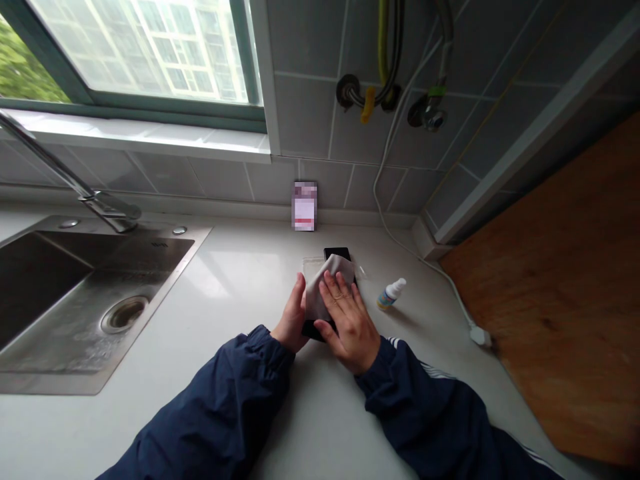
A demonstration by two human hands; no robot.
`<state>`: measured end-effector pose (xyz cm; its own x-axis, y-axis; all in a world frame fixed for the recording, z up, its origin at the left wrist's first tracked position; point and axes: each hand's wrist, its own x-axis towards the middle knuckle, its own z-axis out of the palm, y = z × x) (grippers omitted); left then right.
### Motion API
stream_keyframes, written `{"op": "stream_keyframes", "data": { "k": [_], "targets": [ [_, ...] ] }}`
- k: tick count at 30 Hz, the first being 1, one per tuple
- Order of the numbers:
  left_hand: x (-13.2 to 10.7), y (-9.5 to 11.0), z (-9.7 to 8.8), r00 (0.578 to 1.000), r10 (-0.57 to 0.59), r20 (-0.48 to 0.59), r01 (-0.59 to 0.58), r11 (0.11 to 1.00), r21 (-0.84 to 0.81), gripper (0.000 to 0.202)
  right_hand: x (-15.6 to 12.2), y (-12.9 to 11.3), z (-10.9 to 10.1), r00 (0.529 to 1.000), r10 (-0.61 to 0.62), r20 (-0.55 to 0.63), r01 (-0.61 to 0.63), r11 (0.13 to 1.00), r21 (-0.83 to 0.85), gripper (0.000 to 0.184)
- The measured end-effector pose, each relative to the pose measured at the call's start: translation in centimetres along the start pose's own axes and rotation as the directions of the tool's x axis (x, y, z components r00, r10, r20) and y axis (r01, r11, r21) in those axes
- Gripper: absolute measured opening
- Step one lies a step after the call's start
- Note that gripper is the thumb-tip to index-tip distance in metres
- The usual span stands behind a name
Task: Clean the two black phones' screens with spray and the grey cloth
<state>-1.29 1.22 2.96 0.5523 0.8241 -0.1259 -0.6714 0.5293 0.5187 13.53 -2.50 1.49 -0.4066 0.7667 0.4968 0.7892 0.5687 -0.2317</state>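
Note:
A black, flat, phone-like device [313, 330] is mostly covered by a grey cloth [316, 297]. My left hand [291, 320] grips the device at its left side, thumb up along the edge; its other fingers are hidden below. Flat on top of the cloth lies my right hand [353, 327], fingers stretched out and pressing it against the device. Just behind them, a second black flat object [337, 253] lies on the counter, partly hidden by the cloth, and a clear plastic sleeve [311, 263] shows beside it. A small white spray bottle [391, 294] stands to the right of my right hand.
A phone [305, 207] with a lit screen leans against the tiled wall behind the white counter [225, 427]. To the left are a steel sink [173, 267] and a faucet [107, 210]. A white cable [400, 237] runs down to a plug [480, 335] near a wooden panel [565, 287].

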Motion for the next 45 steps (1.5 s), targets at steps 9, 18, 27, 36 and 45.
{"op": "stream_keyframes", "data": {
  "k": [9, 18, 27, 36, 45],
  "targets": [
    [-0.1, -0.6, -0.4, 0.985, 0.12, 0.127, -0.149, 0.957, 0.248, 0.061, 0.5, 0.2, -0.6, 0.987, 0.092, -0.129, -0.096, 0.995, -0.027, 0.073],
    [-0.1, -0.9, 0.0, 0.996, 0.082, -0.021, -0.08, 0.991, 0.109, 0.065, 0.2, 0.3, -0.3, 0.998, 0.03, -0.05, -0.028, 0.999, 0.027, 0.072],
    [-0.2, 2.7, 0.2, 0.97, 0.173, -0.171, -0.188, 0.979, -0.076, 0.081, -0.2, -1.9, -0.4, 0.948, -0.219, 0.229, 0.186, 0.97, 0.155, 0.064],
    [-0.6, 3.2, 0.1, 0.971, 0.136, -0.199, -0.163, 0.978, -0.127, 0.08, -0.3, -2.2, -0.3, 0.963, -0.211, 0.168, 0.186, 0.971, 0.15, 0.052],
    [-0.3, 3.2, 0.8, 0.954, 0.213, -0.209, -0.237, 0.967, -0.094, 0.069, -0.3, -2.3, -0.5, 0.991, -0.067, 0.112, 0.061, 0.997, 0.055, 0.055]
  ]
}}
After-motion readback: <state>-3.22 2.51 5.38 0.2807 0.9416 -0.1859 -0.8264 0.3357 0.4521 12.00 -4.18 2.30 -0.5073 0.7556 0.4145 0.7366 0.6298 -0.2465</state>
